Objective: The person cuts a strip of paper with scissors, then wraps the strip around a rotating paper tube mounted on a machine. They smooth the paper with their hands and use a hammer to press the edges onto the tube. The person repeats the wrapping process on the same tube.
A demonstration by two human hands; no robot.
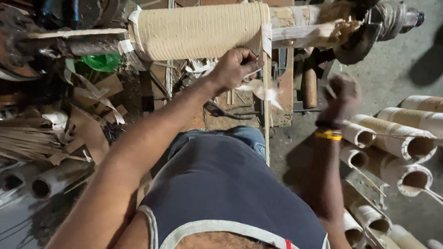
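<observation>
A person looks down at their own two hands. The left hand [235,67] is in the upper middle of the frame. Its fingers are curled shut around the end of a thin, pale flat strip [265,109]. The strip runs from the hand down toward the person's lap, and its top end goes up over the roll.

Just above that hand is a long, cream-coloured roll wound tight with thin strip [198,29]. It lies sideways across the top of the frame, on a rusty metal shaft [86,47] that sticks out to the left. The hand touches the roll's lower right edge.

The right hand [342,95] is to the right of the middle, held up in the air. It is blurry. It looks like a closed fist, but you cannot tell if it holds anything. A yellow band [328,134] sits on its wrist.

On the right side of the frame lie many hollow, pale tubes with open round ends [417,147], piled near each other on the grey floor [397,70]. On the lower left lie more grey tubes [56,179] and a bunch of thin brown sticks [11,141]. A bright green plastic thing [101,61] sits under the shaft in the upper left.
</observation>
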